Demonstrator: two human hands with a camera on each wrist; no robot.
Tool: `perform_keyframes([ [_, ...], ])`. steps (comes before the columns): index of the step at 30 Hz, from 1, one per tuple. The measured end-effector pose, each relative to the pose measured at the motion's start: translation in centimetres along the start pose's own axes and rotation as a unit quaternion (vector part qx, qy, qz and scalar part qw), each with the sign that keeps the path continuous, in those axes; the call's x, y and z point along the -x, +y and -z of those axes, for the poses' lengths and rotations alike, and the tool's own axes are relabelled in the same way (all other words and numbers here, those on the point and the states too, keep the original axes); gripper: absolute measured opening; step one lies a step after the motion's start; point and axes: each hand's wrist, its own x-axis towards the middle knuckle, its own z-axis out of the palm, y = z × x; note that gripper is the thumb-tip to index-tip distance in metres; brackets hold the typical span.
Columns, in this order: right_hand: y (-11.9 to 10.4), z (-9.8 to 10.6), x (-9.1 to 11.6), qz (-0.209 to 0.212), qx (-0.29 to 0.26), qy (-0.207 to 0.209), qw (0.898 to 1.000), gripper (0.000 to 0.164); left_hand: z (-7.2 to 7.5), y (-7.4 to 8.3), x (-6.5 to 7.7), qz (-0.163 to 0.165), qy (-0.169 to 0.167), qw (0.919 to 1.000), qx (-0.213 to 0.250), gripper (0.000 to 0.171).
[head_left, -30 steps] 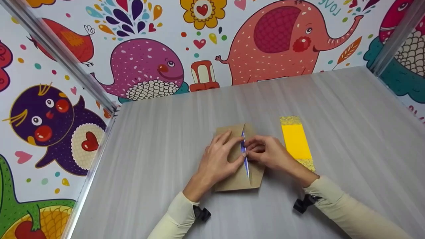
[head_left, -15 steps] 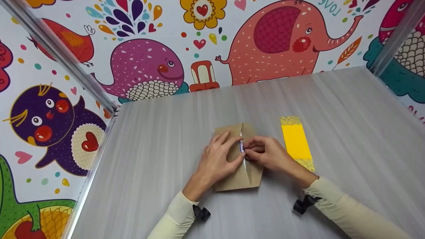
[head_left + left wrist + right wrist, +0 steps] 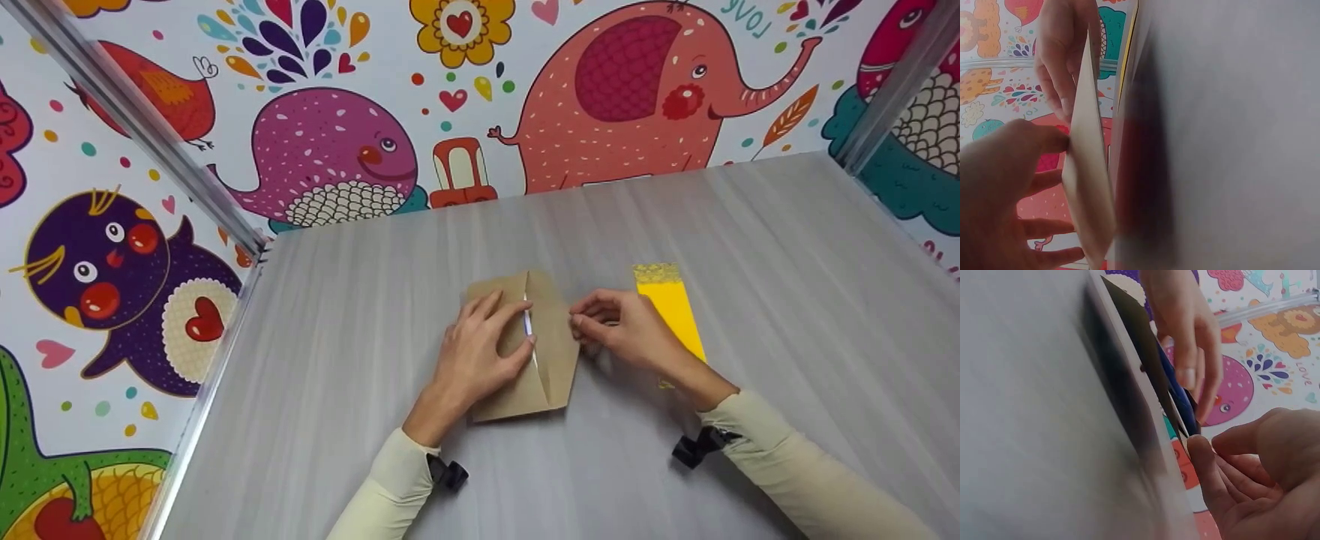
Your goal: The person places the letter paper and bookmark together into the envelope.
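A brown paper envelope lies on the grey table, with a long slit between its two flaps. White and a little violet show through the slit; a blue inside appears in the right wrist view. My left hand rests on the left flap, thumb and fingers spread along the slit. In the left wrist view its fingertips touch the paper's face. My right hand has curled fingers and pinches the envelope's right edge between thumb and forefinger. That edge is partly hidden by the fingers in the right wrist view.
A yellow strip with a glittery gold end lies to the right, partly covered by my right hand and wrist. Cartoon-printed walls with metal corner posts border the table at the back and sides.
My right hand has moved from the slit out to the envelope's right edge. The envelope and my left hand have shifted slightly left and away, and the slit has narrowed.
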Motion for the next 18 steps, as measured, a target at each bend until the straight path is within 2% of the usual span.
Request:
perform_keyframes([
  [11,1.3,2.7,-0.1,-0.01,0.068,0.04,0.997,0.021,0.0,-1.1,0.0,0.023,0.001,0.9997,-0.003,0.047],
  [18,2.6,5.3,0.6,-0.039,0.126,0.057,0.99,0.028,0.0,-1.3,0.1,0.022,0.006,0.9997,-0.004,0.046],
])
